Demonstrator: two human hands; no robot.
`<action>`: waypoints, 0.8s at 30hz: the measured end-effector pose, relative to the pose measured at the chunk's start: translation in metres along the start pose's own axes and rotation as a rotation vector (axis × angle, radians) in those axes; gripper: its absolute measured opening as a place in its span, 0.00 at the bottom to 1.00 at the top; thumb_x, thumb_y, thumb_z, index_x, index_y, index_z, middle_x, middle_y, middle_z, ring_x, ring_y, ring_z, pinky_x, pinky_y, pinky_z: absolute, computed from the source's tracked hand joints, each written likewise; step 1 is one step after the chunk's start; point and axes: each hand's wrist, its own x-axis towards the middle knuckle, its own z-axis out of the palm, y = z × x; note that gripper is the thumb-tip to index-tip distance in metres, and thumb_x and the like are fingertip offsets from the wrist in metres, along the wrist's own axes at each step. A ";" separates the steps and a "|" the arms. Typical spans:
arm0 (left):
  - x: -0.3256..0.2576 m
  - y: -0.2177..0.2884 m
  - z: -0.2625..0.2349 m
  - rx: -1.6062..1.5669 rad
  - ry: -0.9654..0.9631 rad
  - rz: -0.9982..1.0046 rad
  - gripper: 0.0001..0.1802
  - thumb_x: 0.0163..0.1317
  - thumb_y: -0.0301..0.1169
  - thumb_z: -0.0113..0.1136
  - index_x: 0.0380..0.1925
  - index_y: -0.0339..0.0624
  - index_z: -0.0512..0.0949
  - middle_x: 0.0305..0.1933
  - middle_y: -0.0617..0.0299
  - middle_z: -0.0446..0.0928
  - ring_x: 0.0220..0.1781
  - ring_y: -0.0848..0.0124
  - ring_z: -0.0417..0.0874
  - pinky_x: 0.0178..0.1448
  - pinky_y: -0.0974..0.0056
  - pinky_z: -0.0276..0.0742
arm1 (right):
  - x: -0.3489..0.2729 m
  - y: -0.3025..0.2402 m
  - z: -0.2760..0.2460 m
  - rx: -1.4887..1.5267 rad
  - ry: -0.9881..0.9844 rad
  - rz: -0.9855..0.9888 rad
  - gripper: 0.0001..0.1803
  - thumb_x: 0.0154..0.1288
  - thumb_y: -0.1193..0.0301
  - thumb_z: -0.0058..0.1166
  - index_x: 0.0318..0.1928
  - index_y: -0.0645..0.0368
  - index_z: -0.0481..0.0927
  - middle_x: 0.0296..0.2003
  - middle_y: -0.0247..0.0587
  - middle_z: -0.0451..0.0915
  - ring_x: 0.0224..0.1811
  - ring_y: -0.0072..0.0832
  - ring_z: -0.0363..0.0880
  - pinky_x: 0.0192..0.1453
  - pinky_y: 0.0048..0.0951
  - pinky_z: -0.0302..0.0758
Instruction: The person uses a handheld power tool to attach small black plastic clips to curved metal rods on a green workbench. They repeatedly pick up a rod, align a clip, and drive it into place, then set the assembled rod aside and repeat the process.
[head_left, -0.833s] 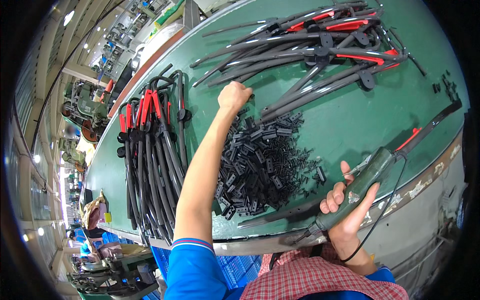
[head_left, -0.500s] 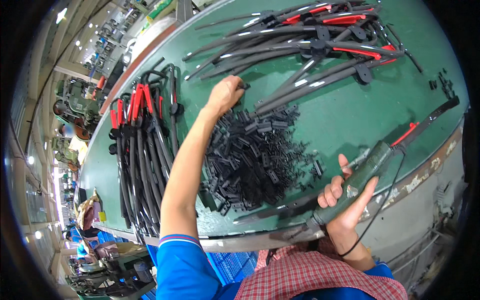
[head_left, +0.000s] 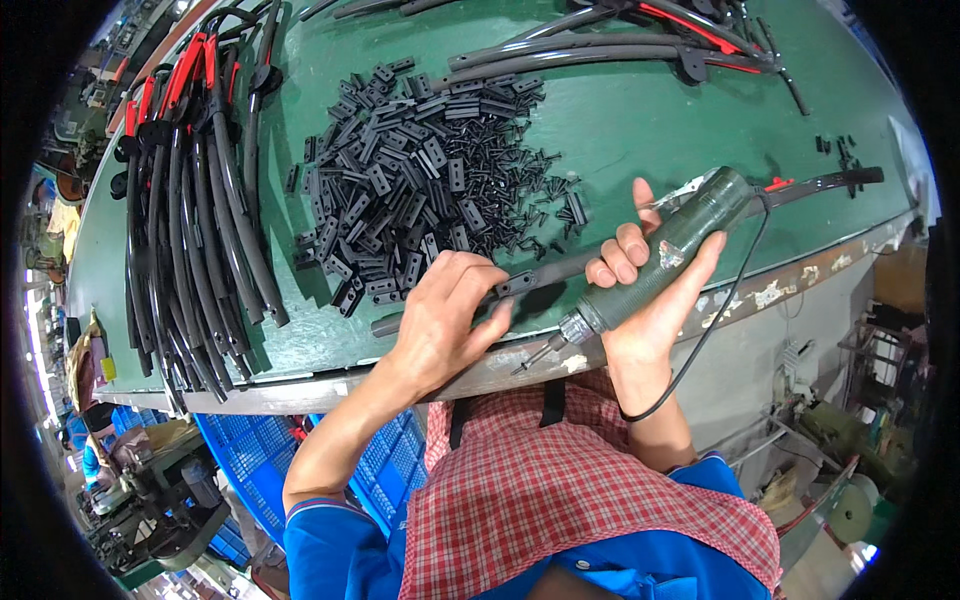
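A green corded electric screwdriver (head_left: pixel 690 228) is gripped in my right hand (head_left: pixel 650 290), its bit slanting down to the left over the table's front edge. My left hand (head_left: pixel 450 315) pinches a small black block with holes (head_left: pixel 516 284) between thumb and fingers, against a dark tube (head_left: pixel 565 268). The tube lies along the near side of the table, passing behind the screwdriver and ending at the right. Part of it is hidden by my left hand. Just beyond lies a heap of similar black blocks (head_left: pixel 380 180), with a pile of small dark screws (head_left: pixel 500 185) on its right.
Bundled dark tubes with red levers (head_left: pixel 180 200) lie at the left of the green table (head_left: pixel 640 120). More such tubes (head_left: pixel 600 45) lie at the back. Loose dark bits (head_left: pixel 848 160) sit at the far right. Blue crates (head_left: pixel 240 450) stand below the table edge.
My left hand has come back from beyond the heap to the near tube, with a black block in its fingers. The screwdriver stays in my right hand. The view has shifted.
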 end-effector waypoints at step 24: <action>-0.009 -0.012 0.007 -0.109 0.027 0.009 0.13 0.50 0.26 0.64 0.34 0.36 0.73 0.39 0.54 0.71 0.41 0.56 0.72 0.45 0.57 0.72 | -0.015 0.021 0.067 -0.901 -0.763 -0.530 0.61 0.43 0.29 0.51 0.68 0.60 0.53 0.23 0.36 0.71 0.21 0.29 0.72 0.28 0.34 0.73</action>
